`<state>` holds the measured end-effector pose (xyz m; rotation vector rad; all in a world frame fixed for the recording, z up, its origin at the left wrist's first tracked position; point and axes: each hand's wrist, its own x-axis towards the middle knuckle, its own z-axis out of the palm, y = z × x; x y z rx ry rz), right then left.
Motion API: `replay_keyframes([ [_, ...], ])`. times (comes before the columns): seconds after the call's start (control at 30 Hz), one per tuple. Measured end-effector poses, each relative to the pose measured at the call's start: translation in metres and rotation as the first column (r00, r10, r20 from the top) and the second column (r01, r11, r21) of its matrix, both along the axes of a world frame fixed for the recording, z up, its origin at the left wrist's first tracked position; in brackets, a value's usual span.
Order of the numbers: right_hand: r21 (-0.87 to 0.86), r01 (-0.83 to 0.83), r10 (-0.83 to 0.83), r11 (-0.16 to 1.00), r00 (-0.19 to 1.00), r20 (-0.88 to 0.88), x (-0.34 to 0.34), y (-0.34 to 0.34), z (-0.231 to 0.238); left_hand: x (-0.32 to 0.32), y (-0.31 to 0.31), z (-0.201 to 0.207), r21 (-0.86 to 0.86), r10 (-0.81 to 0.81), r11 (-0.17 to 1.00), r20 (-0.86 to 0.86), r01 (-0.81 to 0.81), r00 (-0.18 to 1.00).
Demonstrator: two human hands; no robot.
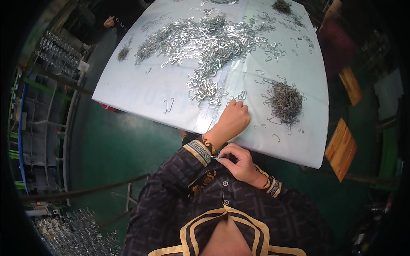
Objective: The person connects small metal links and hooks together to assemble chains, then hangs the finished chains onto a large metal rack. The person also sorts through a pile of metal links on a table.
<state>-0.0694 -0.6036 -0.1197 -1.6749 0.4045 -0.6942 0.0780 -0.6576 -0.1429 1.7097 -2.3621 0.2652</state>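
Note:
My left hand [234, 117] reaches out over the white-covered table [179, 114], its fingers curled down beside the near end of the pile of shiny metal S-hooks [205, 45]. Its fingertips are turned away, so whatever they hold is hidden. Close to my body, just off the table's near edge, my right hand [240, 164] pinches a small metal hook [214, 157] between thumb and forefinger, next to my left cuff. To the right of my left hand lies a heap of thin, darker wire hooks [285, 102]. A few loose hooks [168, 105] lie on the left.
Another person's hand [109, 21] shows at the far left corner, and a person in dark red [339, 45] is at the right. A wooden board [341, 149] stands beyond the right edge. Racks [42, 123] line the left, with metal parts [77, 232] at the lower left.

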Motion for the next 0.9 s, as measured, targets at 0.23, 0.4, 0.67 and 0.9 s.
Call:
replay_keyframes([
  [0.23,0.027,0.031,-0.03,0.999,0.999,-0.039,-0.003,0.002,0.004,0.019,0.008,-0.006,0.187,0.234,0.968,-0.419,-0.169,0.877],
  [0.4,0.102,0.083,-0.08,0.991,0.996,-0.025,0.002,0.004,-0.001,0.059,0.049,-0.004,0.471,0.472,0.882,-0.881,-0.026,0.039],
  [0.67,0.292,0.181,-0.187,0.939,0.982,-0.007,0.013,0.005,-0.015,0.044,0.135,0.054,0.249,0.257,0.966,-0.923,0.065,-0.286],
  [0.9,0.272,0.154,-0.157,0.95,0.988,-0.011,0.021,0.008,-0.008,0.026,0.153,0.059,0.226,0.204,0.973,-0.937,-0.046,-0.283],
])
